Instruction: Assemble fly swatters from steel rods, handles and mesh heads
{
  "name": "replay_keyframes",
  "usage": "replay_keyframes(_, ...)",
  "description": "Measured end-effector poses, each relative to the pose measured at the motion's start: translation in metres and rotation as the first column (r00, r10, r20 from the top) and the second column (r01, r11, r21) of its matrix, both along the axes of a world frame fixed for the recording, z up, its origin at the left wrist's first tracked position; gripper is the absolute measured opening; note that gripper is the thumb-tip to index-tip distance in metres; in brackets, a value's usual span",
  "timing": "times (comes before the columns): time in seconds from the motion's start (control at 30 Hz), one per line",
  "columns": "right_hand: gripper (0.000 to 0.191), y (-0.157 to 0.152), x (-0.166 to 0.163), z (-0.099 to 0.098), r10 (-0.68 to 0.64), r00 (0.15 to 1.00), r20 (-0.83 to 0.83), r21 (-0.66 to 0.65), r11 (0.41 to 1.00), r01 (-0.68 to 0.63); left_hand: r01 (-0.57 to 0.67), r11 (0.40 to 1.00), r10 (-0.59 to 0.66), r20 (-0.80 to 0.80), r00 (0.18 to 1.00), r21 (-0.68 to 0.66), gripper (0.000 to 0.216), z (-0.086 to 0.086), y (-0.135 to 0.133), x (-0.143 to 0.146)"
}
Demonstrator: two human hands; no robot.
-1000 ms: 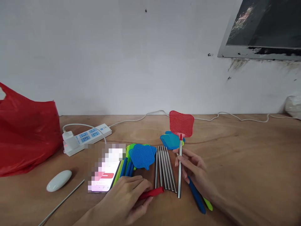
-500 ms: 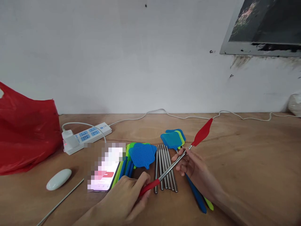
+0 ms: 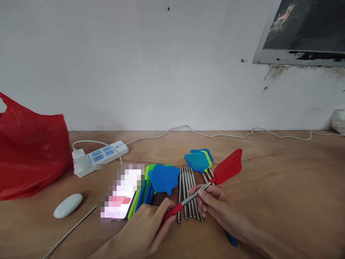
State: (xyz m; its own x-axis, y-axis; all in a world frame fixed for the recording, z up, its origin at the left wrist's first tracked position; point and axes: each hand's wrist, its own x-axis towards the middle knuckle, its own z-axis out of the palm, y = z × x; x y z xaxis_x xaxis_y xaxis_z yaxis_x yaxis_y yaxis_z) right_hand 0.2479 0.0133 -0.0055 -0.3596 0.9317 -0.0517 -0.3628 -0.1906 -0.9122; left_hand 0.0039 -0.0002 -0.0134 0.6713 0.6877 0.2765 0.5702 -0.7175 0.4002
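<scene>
A red fly swatter (image 3: 228, 167) with a metal rod and red handle is held slantwise above the table, its mesh head up and to the right. My left hand (image 3: 147, 225) is closed around the red handle. The fingers of my right hand (image 3: 212, 201) pinch the metal rod nearer the head. Below the swatter lie several metal rods (image 3: 185, 194) side by side. Blue and green swatter heads (image 3: 164, 178) rest left of them, with blue and green handles (image 3: 140, 198) beneath. Behind my right hand, assembled blue and green swatters (image 3: 198, 160) lie partly hidden.
A lit, blurred phone (image 3: 122, 201) lies left of the handles. Beyond it are a white power strip (image 3: 102, 156) with a plug, a white mouse-like object (image 3: 68, 205) and a red plastic bag (image 3: 32, 154). A white cable (image 3: 215, 135) runs along the wall.
The red swatter's head has turned from nearly edge-on to showing its mesh face, and tilted lower. My right hand has moved down and left along the rod. My left hand stays on the handle.
</scene>
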Motion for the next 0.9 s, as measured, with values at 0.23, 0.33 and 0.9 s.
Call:
replay_keyframes(0.23, 0.036, -0.001, -0.001, 0.006, 0.027, 0.999, 0.018, -0.011, 1.000, -0.027, -0.017, 1.000, 0.017, 0.023, 1.000, 0.006, 0.014, 0.010, 0.002, 0.003)
replay_keyframes(0.33, 0.037, -0.001, -0.001, 0.009, -0.076, 0.997, -0.009, -0.015, 0.997, 0.076, -0.023, 1.000, 0.023, -0.024, 0.999, 0.018, 0.020, 0.020, 0.001, 0.004)
replay_keyframes(0.9, 0.025, -0.001, 0.005, -0.003, -0.247, 0.966, 0.075, 0.244, 0.944, 0.222, 0.024, 0.992, -0.011, -0.103, 0.995, 0.127, 0.029, 0.018, 0.003, 0.005)
